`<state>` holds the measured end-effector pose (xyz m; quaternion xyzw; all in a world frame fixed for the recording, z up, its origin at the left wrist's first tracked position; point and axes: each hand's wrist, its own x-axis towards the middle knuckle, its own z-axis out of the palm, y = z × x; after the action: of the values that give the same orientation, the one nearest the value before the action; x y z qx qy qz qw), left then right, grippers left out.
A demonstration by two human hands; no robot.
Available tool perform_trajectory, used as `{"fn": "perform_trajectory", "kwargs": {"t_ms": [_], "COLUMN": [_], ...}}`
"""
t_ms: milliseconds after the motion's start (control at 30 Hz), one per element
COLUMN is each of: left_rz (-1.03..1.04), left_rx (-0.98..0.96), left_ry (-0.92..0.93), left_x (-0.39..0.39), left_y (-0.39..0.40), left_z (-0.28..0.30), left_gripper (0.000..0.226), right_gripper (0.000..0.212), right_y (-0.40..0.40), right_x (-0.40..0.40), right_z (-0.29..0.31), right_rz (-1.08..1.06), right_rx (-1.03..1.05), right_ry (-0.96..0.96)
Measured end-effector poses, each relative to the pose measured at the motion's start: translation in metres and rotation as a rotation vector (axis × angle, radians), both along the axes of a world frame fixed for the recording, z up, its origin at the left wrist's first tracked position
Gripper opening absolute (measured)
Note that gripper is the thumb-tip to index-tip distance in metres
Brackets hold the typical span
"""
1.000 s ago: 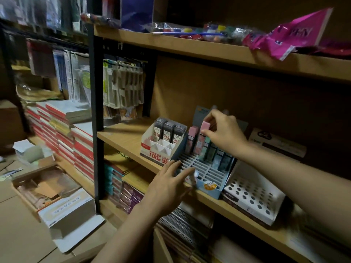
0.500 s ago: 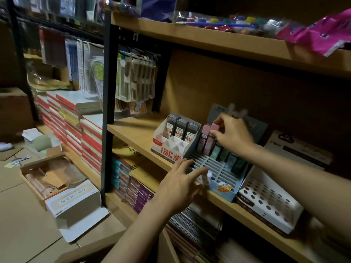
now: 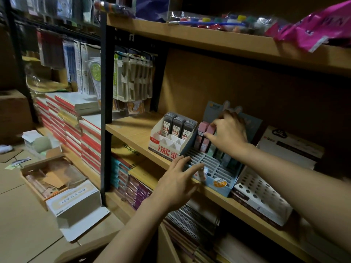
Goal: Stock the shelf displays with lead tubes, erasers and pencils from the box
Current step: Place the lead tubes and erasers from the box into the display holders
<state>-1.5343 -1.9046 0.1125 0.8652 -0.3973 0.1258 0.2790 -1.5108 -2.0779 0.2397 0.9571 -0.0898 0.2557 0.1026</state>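
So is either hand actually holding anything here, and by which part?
The right hand pinches a pink eraser by its top end in the blue display. The left hand just rests on that display's front.

pink erasers (image 3: 206, 130) in a blue slotted display (image 3: 218, 184).

A wooden shelf (image 3: 133, 130) is crossing mid-frame, carrying a lead-tube display (image 3: 167, 147), a blue slotted display (image 3: 218, 175) and a white perforated display (image 3: 260, 202).
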Motion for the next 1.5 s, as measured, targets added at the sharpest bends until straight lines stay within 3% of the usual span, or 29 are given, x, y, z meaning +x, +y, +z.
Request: {"fn": "perform_trajectory", "kwargs": {"t_ms": [100, 200, 300, 400, 467, 567, 700, 833, 1067, 1167, 1233, 1333, 1500], "left_rz": [0.007, 0.073, 0.073, 0.138, 0.239, 0.451, 0.757, 0.93, 1.027, 1.015, 0.964, 0.842, 0.783], "left_rx": [-0.14, -0.289, -0.338, -0.255, -0.12, 0.038, -0.165, -0.279, -0.311, -0.214, -0.078, 0.049, 0.112], "left_ry": [-0.007, -0.008, 0.135, 0.331, 0.452, 0.689, 0.987, 1.182, 1.269, 1.152, 1.065, 1.085, 1.089], "left_x": [-0.006, -0.018, -0.034, -0.06, -0.083, -0.126, -0.183, -0.218, -0.236, -0.231, -0.227, -0.225, -0.224], "left_y": [0.005, 0.019, 0.036, 0.059, 0.078, 0.103, 0.1, 0.084, 0.08, 0.085, 0.093, 0.106, 0.113], "left_z": [0.0, -0.007, -0.025, -0.064, -0.101, -0.165, -0.243, -0.296, -0.332, -0.338, -0.339, -0.341, -0.339], "left_gripper": [0.063, 0.044, 0.022, 0.003, 0.003, 0.005, 0.008, 0.003, 0.024, 0.023, 0.022, 0.018, 0.03], "right_gripper": [0.053, 0.036, 0.018, 0.011, 0.009, 0.009, 0.014, 0.046, 0.074, 0.073, 0.064, 0.06, 0.04], "right_y": [0.005, 0.018, 0.038, 0.058, 0.067, 0.08, 0.085, 0.086, 0.093, 0.093, 0.093, 0.095, 0.098], "right_x": [-0.015, -0.047, -0.091, -0.132, -0.153, -0.174, -0.184, -0.187, -0.194, -0.196, -0.196, -0.195, -0.189], "right_z": [0.004, -0.007, -0.048, -0.114, -0.166, -0.241, -0.325, -0.379, -0.434, -0.449, -0.455, -0.46, -0.462], "right_rz": [0.083, 0.362, 0.587, 0.728, 0.734, 0.593, 0.46, 0.462, 0.508, 0.547, 0.568, 0.553, 0.373], "right_rx": [0.167, 0.422, 0.573, 0.691, 0.756, 0.822, 0.763, 0.631, 0.272, 0.181, 0.213, 0.287, 0.646], "right_ry": [-0.048, -0.192, -0.244, -0.146, -0.014, 0.454, 0.875, 1.106, 1.398, 1.395, 1.366, 1.342, 1.29]}}
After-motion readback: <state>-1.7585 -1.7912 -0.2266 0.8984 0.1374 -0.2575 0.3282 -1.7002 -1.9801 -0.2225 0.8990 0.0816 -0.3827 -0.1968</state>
